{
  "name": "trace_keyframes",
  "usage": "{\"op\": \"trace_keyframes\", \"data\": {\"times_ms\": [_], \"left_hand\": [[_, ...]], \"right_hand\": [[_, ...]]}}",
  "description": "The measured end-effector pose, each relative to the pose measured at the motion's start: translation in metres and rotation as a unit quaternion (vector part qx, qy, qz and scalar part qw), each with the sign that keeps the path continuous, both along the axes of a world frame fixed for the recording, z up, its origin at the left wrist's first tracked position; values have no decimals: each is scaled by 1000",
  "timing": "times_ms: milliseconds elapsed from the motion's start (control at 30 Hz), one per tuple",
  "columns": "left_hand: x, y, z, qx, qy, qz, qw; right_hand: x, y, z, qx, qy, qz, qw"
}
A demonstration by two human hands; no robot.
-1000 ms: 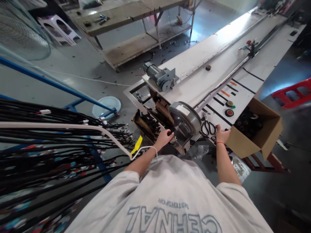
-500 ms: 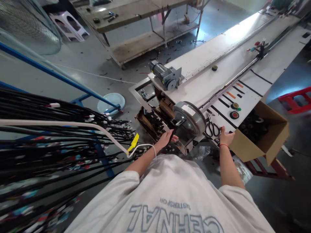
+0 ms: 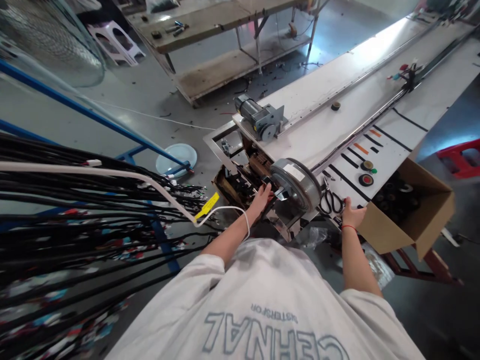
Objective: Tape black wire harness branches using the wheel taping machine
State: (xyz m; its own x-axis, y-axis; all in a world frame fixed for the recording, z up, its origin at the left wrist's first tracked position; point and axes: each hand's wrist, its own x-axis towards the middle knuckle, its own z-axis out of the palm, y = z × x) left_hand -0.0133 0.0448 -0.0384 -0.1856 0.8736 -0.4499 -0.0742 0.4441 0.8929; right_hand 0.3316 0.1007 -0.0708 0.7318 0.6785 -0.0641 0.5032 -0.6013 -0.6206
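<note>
My left hand (image 3: 262, 197) is closed at the side of a large grey wheel (image 3: 300, 187) mounted on the end of the long white table. Its fingers are around a small black crank handle (image 3: 266, 179) near the hub, partly hidden by them. My right hand (image 3: 353, 214) rests at the table's near edge, thumb and fingers apart, with nothing visible in it. Black-handled scissors (image 3: 330, 202) lie just left of it. Bundled black wires (image 3: 352, 134) run along the table's rail toward the wheel.
A grey motor (image 3: 258, 116) is fixed at the table's end. Tape rolls (image 3: 366, 180) lie near an open carton (image 3: 427, 215) on the right. Many black cables (image 3: 75, 200) hang on a blue rack (image 3: 90, 117) at left. A red stool (image 3: 459, 157) stands far right.
My left hand has moved up and slightly right beside the wheel, and the black handle has come round with it. My right hand stays at the table edge. The view has shifted slightly.
</note>
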Motion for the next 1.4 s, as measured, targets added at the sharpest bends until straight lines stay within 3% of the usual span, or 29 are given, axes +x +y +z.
{"op": "trace_keyframes", "data": {"times_ms": [100, 200, 300, 467, 733, 1000, 1200, 1400], "left_hand": [[-2, -31, -11, 30, 17, -98, 995], [-17, -66, -24, 69, 171, -174, 967], [-39, -92, -37, 31, 284, -226, 931], [-58, -109, -38, 11, 350, -200, 915], [-34, -90, -14, 79, 334, -130, 930], [-16, -54, -2, 98, 336, -137, 927], [-8, -41, -3, 114, 349, -153, 918], [-19, -45, -9, 104, 371, -175, 906]], "right_hand": [[1, 0, 0, -2, 6, -1, 1000], [2, 1, 0, 8, 8, 0, 1000], [4, 1, -3, 14, 5, 7, 1000], [9, 2, -13, 20, -6, 11, 1000], [11, 3, -14, 15, -4, 20, 1000], [11, 2, -13, 15, -2, 18, 1000], [10, 1, -10, 13, 0, 13, 1000], [9, 0, -8, 10, 1, 19, 1000]]}}
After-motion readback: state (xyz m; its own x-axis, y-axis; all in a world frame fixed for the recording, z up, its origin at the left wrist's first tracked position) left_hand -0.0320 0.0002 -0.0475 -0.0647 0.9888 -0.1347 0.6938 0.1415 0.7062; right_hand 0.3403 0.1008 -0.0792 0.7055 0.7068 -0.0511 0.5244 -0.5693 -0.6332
